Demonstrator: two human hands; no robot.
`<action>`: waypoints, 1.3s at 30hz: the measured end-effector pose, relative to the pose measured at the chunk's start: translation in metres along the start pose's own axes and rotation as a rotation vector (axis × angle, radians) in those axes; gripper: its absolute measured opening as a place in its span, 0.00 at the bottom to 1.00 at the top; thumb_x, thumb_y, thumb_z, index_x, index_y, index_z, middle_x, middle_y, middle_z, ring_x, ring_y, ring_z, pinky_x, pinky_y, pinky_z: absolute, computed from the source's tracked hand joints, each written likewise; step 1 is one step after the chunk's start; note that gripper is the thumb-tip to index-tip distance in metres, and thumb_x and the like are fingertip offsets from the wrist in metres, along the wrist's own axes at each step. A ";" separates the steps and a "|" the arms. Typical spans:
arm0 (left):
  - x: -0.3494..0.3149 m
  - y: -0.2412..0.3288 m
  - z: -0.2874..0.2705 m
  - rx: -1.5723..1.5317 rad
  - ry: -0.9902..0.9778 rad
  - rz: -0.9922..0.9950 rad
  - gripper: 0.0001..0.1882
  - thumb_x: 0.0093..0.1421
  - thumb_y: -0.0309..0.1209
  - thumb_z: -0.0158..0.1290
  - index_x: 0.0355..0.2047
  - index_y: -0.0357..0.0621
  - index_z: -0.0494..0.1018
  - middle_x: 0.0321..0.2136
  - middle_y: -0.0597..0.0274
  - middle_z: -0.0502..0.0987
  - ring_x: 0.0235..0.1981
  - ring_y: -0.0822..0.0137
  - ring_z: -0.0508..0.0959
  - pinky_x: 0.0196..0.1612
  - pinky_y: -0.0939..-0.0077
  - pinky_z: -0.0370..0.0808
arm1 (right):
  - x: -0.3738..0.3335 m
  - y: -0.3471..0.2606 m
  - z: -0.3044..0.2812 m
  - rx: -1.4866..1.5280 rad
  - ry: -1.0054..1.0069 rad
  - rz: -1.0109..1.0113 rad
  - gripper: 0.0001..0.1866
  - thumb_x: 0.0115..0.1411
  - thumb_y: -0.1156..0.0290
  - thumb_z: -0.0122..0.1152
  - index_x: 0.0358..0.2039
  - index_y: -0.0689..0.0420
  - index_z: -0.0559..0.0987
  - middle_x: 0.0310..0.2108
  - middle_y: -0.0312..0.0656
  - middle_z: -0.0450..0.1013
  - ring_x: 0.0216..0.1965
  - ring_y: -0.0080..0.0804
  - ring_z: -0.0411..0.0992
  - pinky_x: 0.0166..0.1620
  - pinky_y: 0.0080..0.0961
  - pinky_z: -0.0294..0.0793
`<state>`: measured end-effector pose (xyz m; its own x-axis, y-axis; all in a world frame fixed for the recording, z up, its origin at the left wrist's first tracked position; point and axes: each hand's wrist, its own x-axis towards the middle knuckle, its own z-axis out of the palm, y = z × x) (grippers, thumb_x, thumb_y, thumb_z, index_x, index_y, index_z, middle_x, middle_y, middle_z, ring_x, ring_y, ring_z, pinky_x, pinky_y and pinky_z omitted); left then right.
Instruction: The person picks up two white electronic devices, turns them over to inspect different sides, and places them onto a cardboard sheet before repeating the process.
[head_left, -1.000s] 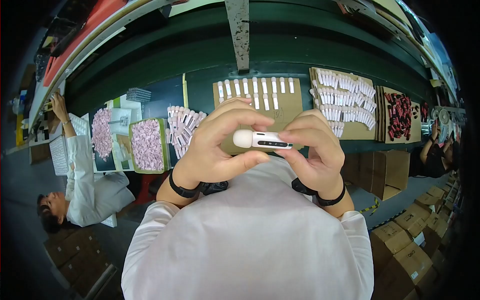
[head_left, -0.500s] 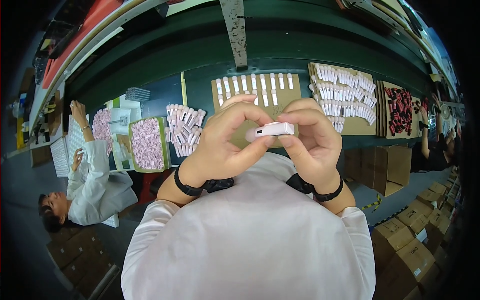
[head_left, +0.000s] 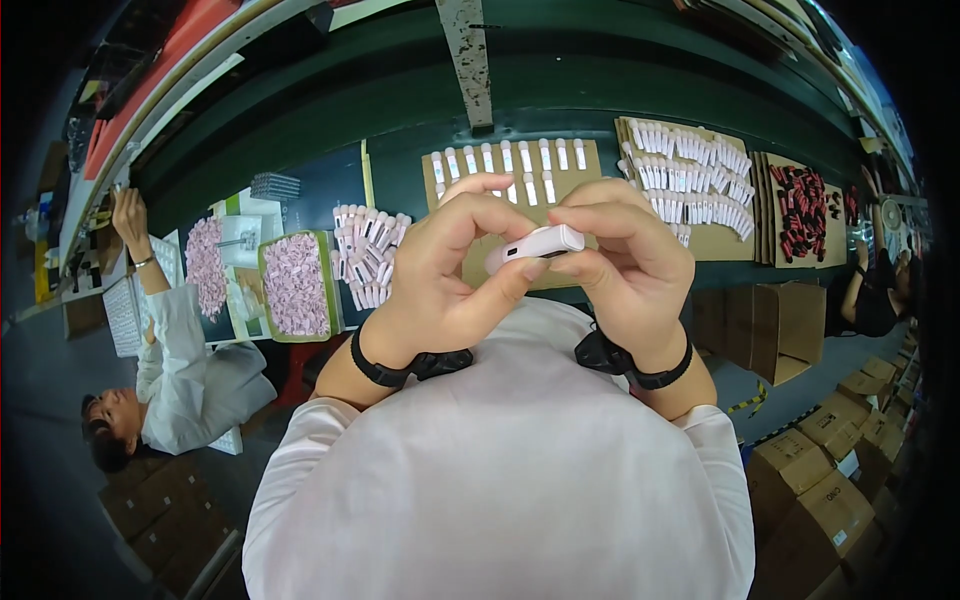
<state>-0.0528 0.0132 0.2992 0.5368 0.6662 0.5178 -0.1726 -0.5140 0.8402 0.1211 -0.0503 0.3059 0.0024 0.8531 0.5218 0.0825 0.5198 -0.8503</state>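
Observation:
Both hands are raised above the bench, close together, pinching one small pale pink stick-shaped device (head_left: pixel 545 243) with a rounded end and a small dark window on its side. My left hand (head_left: pixel 440 275) grips the rounded end between thumb and fingers. At the flat, squared end, the thumb and fingertips of my right hand (head_left: pixel 635 265) close on it. Beyond them, a cardboard sheet (head_left: pixel 580 205) carries similar devices (head_left: pixel 505 157) laid side by side in rows. Left of my left hand lies a loose pile of the same devices (head_left: pixel 368 250).
A green-rimmed tray (head_left: pixel 328 270) of small pink parts stands left, near a co-worker in a white coat (head_left: pixel 205 350). To the right, cardboard holds many pink devices (head_left: pixel 690 180), then red-and-black pieces (head_left: pixel 797 210). A metal post (head_left: pixel 468 70) rises ahead; cartons (head_left: pixel 760 325) stand lower right.
The device has tilted and turned in my fingers, its squared end now higher. My right hand has shifted slightly right. The co-worker's raised hand has moved left, toward the far shelf.

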 end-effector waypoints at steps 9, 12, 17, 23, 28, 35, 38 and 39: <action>0.008 -0.022 0.002 0.317 -0.143 0.021 0.12 0.48 0.26 0.61 0.34 0.43 0.73 0.27 0.63 0.76 0.30 0.63 0.76 0.56 0.55 0.64 | -0.002 0.012 -0.022 -0.045 -0.082 0.392 0.15 0.57 0.74 0.62 0.44 0.67 0.77 0.36 0.41 0.70 0.32 0.23 0.67 0.34 0.16 0.65; 0.003 -0.050 0.009 0.433 -0.233 0.017 0.14 0.47 0.28 0.62 0.35 0.44 0.73 0.28 0.63 0.76 0.32 0.61 0.76 0.55 0.56 0.65 | -0.013 0.030 -0.032 -0.179 -0.169 0.561 0.15 0.55 0.74 0.62 0.43 0.66 0.78 0.32 0.39 0.71 0.30 0.21 0.66 0.32 0.16 0.65; -0.018 -0.113 0.028 0.440 -0.353 -0.236 0.15 0.49 0.31 0.62 0.37 0.43 0.73 0.31 0.59 0.77 0.37 0.56 0.76 0.51 0.60 0.68 | -0.053 0.102 -0.044 -0.314 -0.239 0.732 0.11 0.55 0.74 0.62 0.39 0.65 0.79 0.24 0.37 0.70 0.24 0.18 0.64 0.29 0.16 0.64; -0.057 -0.186 0.030 0.639 -0.419 -0.486 0.12 0.53 0.31 0.59 0.37 0.42 0.73 0.35 0.53 0.77 0.42 0.51 0.75 0.47 0.63 0.70 | -0.108 0.233 -0.062 -0.550 0.112 0.850 0.09 0.53 0.70 0.63 0.29 0.64 0.77 0.23 0.47 0.76 0.24 0.37 0.74 0.29 0.31 0.72; -0.068 -0.209 0.026 0.618 -0.464 -0.569 0.10 0.54 0.31 0.58 0.35 0.40 0.74 0.34 0.51 0.77 0.41 0.50 0.76 0.45 0.62 0.71 | -0.107 0.281 -0.063 -0.737 0.153 0.893 0.10 0.53 0.68 0.61 0.28 0.63 0.76 0.26 0.54 0.75 0.31 0.52 0.75 0.35 0.40 0.74; -0.061 -0.212 0.021 0.568 -0.443 -0.602 0.09 0.54 0.28 0.57 0.34 0.37 0.74 0.33 0.50 0.77 0.38 0.51 0.77 0.43 0.64 0.73 | -0.099 0.297 -0.063 -0.769 0.204 1.006 0.11 0.53 0.67 0.60 0.29 0.63 0.76 0.29 0.55 0.75 0.35 0.53 0.73 0.39 0.41 0.73; -0.062 -0.215 0.019 0.568 -0.429 -0.584 0.10 0.53 0.29 0.57 0.34 0.38 0.74 0.32 0.50 0.77 0.37 0.50 0.77 0.41 0.62 0.73 | -0.096 0.287 -0.065 -0.818 0.194 0.946 0.11 0.53 0.66 0.60 0.30 0.62 0.76 0.30 0.52 0.74 0.34 0.50 0.74 0.38 0.39 0.73; -0.062 -0.216 0.020 0.576 -0.413 -0.579 0.10 0.53 0.29 0.57 0.33 0.38 0.74 0.32 0.50 0.77 0.36 0.50 0.76 0.41 0.61 0.72 | -0.098 0.280 -0.072 -0.831 0.204 0.959 0.11 0.53 0.66 0.60 0.30 0.62 0.76 0.30 0.52 0.74 0.34 0.50 0.74 0.38 0.39 0.73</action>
<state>-0.0324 0.0720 0.0821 0.6829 0.7146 -0.1513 0.5946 -0.4235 0.6834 0.2156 0.0082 0.0214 0.5511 0.8081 -0.2080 0.5563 -0.5416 -0.6302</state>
